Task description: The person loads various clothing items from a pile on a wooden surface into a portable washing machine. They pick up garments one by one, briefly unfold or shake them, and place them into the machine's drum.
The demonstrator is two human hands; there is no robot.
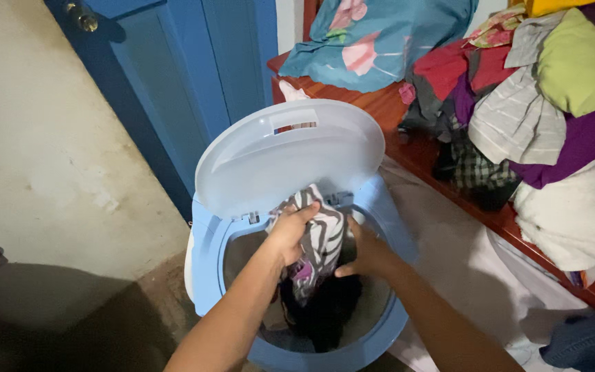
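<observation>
- Our left hand grips the striped black-and-white garment at its top, fingers closed around the cloth.
- Our right hand clutches the same garment from the side.
- The garment hangs over the open blue washer tub, its lid raised; dark clothes already lie inside.
- A heap of clothes waits on the wooden bench, so most loading looks undone.
</observation>
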